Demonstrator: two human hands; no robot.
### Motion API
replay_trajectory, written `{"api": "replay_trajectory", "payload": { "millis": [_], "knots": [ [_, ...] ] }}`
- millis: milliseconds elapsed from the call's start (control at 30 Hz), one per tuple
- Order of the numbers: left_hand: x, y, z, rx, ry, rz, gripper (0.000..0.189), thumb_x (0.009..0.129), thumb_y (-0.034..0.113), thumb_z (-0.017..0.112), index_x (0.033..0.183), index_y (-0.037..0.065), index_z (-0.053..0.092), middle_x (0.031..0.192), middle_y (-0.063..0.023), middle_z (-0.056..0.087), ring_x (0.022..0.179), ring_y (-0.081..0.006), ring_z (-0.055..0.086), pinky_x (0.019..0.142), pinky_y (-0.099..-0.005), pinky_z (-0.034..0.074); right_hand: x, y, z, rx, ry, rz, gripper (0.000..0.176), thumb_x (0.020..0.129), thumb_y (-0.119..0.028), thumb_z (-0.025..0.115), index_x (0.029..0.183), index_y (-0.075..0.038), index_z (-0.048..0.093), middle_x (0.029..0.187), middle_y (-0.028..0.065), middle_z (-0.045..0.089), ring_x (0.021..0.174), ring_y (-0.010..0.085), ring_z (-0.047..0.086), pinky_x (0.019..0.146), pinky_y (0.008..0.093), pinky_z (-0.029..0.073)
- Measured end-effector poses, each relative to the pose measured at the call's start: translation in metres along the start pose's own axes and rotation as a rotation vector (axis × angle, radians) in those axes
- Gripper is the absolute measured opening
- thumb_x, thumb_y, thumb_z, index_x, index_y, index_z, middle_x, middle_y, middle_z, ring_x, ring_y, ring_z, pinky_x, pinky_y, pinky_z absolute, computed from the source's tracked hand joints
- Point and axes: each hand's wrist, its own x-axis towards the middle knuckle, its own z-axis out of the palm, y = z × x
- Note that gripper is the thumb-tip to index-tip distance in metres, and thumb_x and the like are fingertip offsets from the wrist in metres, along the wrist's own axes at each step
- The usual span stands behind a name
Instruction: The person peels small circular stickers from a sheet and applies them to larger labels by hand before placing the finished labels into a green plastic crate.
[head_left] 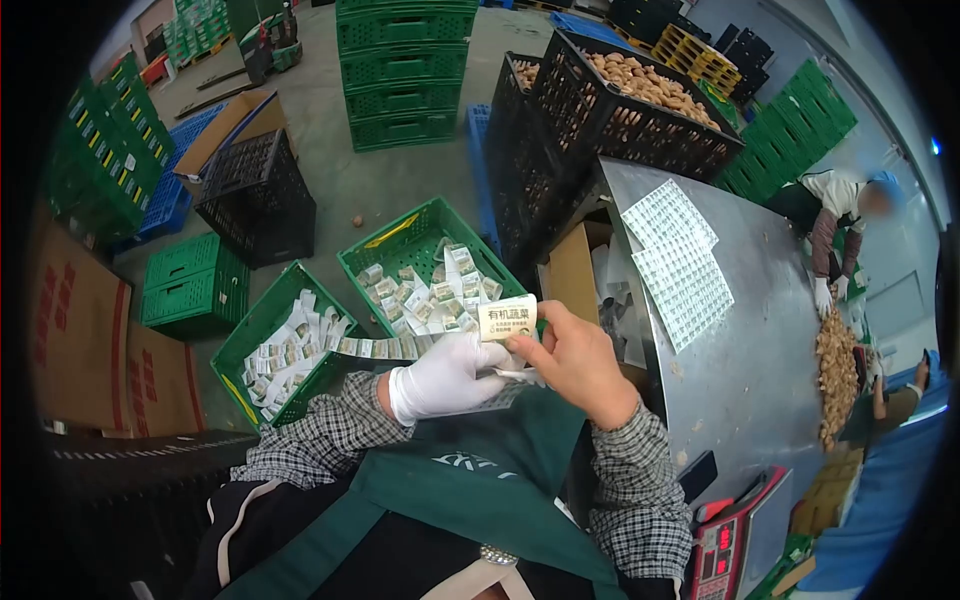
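My right hand [585, 368], bare, pinches a cream paper label [508, 314] with dark printed characters, its right end curled over at the fingers. Close against it, my left hand [445, 380] in a white glove is closed at the label's lower left edge. From behind the glove a strip of joined labels [378, 348] runs left into a green crate [232, 372] holding a heap of such strips. A second green crate [352, 262] just beyond my hands holds more rolled and folded labels. What lies under my fingers is partly hidden.
A metal table [720, 390] on the right bears label sheets [680, 265], a red scale [728, 550] and a pile of brown produce [837, 380] handled by another person [835, 215]. Black crates of produce [650, 95] stand ahead. Green crates [405, 75] are stacked behind.
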Motion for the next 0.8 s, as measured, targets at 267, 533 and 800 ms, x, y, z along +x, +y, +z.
{"api": "replay_trajectory", "payload": {
  "millis": [267,533,800],
  "knots": [
    [-0.005,-0.004,-0.001,-0.017,-0.156,-0.176,0.011,0.072,0.003,0.06,0.082,0.005,0.064,0.075,-0.0088,0.062,0.068,-0.0199,0.062,0.063,-0.029,0.049,0.021,0.032,-0.009,0.633,0.333,-0.066,0.038,0.086,-0.001,0.05,0.122,0.001,0.041,0.081,0.0021,0.052,0.07,0.0061,0.05,0.065,0.0192,0.043],
    [0.002,-0.008,0.007,0.084,0.026,0.044,0.008,0.071,0.003,0.062,0.078,0.006,0.063,0.068,-0.0076,0.059,0.063,-0.0205,0.059,0.058,-0.0296,0.047,0.012,0.005,0.013,0.132,0.175,-0.37,0.051,0.08,0.005,0.054,0.128,0.001,0.037,0.097,0.0067,0.048,0.076,0.0075,0.048,0.066,0.021,0.042],
    [0.006,-0.014,0.003,-0.021,-0.033,0.206,0.01,0.072,0.001,0.062,0.08,0.005,0.064,0.082,-0.0089,0.065,0.079,-0.026,0.064,0.07,-0.0312,0.05,0.014,0.026,0.006,0.617,0.146,-0.092,0.025,0.088,-0.012,0.057,0.107,0.004,0.055,0.081,-0.001,0.056,0.067,0.0049,0.048,0.062,0.0206,0.043]
  ]
}}
